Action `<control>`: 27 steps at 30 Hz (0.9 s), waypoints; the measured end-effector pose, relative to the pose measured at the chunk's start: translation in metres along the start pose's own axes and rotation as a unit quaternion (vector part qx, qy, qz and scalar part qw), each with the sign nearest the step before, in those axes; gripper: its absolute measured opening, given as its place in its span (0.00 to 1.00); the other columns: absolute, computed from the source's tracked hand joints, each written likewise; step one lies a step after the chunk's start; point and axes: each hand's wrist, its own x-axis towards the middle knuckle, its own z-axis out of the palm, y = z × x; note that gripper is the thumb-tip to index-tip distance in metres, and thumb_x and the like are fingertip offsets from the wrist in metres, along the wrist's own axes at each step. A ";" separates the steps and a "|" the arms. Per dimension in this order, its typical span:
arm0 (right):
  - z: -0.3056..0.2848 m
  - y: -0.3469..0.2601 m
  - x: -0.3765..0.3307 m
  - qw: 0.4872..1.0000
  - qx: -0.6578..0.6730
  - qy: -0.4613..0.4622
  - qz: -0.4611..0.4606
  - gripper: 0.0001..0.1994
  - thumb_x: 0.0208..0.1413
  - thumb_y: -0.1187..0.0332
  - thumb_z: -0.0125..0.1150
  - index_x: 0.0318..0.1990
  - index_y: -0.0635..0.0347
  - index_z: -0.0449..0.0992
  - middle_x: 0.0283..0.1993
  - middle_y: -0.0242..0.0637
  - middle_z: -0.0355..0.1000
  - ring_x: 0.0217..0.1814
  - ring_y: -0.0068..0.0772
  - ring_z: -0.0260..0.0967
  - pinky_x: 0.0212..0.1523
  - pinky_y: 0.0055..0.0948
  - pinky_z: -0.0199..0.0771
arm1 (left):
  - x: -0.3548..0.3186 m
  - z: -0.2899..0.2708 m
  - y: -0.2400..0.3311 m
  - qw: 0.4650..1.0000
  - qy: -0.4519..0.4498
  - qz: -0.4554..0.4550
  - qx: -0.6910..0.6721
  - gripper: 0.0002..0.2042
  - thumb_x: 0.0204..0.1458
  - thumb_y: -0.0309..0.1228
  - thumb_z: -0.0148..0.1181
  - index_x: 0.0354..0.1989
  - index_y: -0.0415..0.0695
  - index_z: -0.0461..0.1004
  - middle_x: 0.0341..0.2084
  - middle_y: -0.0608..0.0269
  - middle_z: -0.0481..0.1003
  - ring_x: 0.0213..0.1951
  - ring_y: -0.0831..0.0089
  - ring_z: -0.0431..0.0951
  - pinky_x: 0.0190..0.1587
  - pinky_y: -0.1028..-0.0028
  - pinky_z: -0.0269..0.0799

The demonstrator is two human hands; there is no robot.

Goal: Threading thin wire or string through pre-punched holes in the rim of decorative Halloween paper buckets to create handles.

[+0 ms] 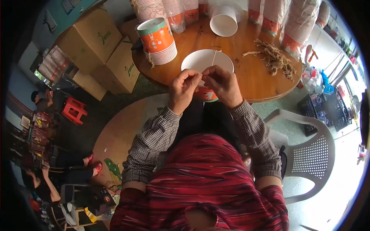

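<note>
A paper bucket (206,57), white inside with an orange and green outer wall, stands at the table's near edge, partly hidden behind my hands. A thin piece of twine (214,57) passes at its far rim and runs down inside toward my fingers. My left hand (184,89) and my right hand (224,85) meet over the near rim, fingertips pinched together on the twine; the bit between them is very small. To the left rises a stack of the same buckets (158,42), with twine hanging at its side. A tangled bundle of twine (273,57) lies to the right.
Tall stacks of wrapped paper buckets (269,17) line the far side of the round wooden table (246,82). A white bucket (224,24) lies on its side there. Cardboard boxes (96,42) stand left, a plastic chair (312,154) right. Another person (50,181) sits at far left.
</note>
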 end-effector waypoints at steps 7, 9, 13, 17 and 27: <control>-0.001 -0.006 0.002 0.998 -0.039 -0.030 0.025 0.05 0.51 0.74 0.57 0.34 0.67 0.71 0.28 0.32 0.71 0.32 0.17 0.68 0.34 0.20 0.71 | -0.001 0.006 0.002 0.978 0.033 0.135 0.153 0.05 0.56 0.26 0.54 0.33 0.37 0.71 0.23 0.66 0.72 0.24 0.84 0.71 0.27 0.82 0.66; -0.001 -0.005 0.003 0.998 -0.047 -0.032 0.005 0.05 0.51 0.74 0.57 0.33 0.67 0.71 0.27 0.32 0.71 0.31 0.17 0.67 0.34 0.20 0.71 | -0.002 0.008 0.003 0.979 0.038 0.128 0.153 0.04 0.56 0.26 0.54 0.34 0.37 0.72 0.22 0.66 0.73 0.23 0.84 0.71 0.26 0.82 0.66; -0.002 -0.005 0.004 0.998 -0.036 -0.050 -0.001 0.04 0.53 0.76 0.54 0.35 0.68 0.70 0.31 0.31 0.71 0.34 0.17 0.68 0.37 0.18 0.70 | -0.001 0.010 0.003 0.985 0.054 0.102 0.125 0.04 0.56 0.24 0.53 0.35 0.37 0.72 0.20 0.68 0.73 0.21 0.84 0.70 0.23 0.83 0.66; -0.002 -0.013 0.004 0.995 -0.076 -0.040 0.044 0.03 0.53 0.76 0.54 0.34 0.67 0.70 0.30 0.30 0.70 0.33 0.16 0.67 0.36 0.18 0.69 | -0.001 0.010 0.002 0.991 0.057 0.089 0.077 0.04 0.56 0.26 0.53 0.36 0.38 0.72 0.21 0.68 0.73 0.21 0.85 0.70 0.23 0.83 0.66; -0.004 0.005 0.031 0.995 -0.101 -0.013 -0.001 0.07 0.48 0.73 0.57 0.31 0.68 0.72 0.25 0.40 0.72 0.28 0.26 0.70 0.32 0.27 0.71 | 0.015 0.007 -0.007 0.996 0.010 0.013 -0.085 0.06 0.60 0.30 0.49 0.38 0.41 0.69 0.21 0.70 0.68 0.22 0.83 0.66 0.25 0.83 0.62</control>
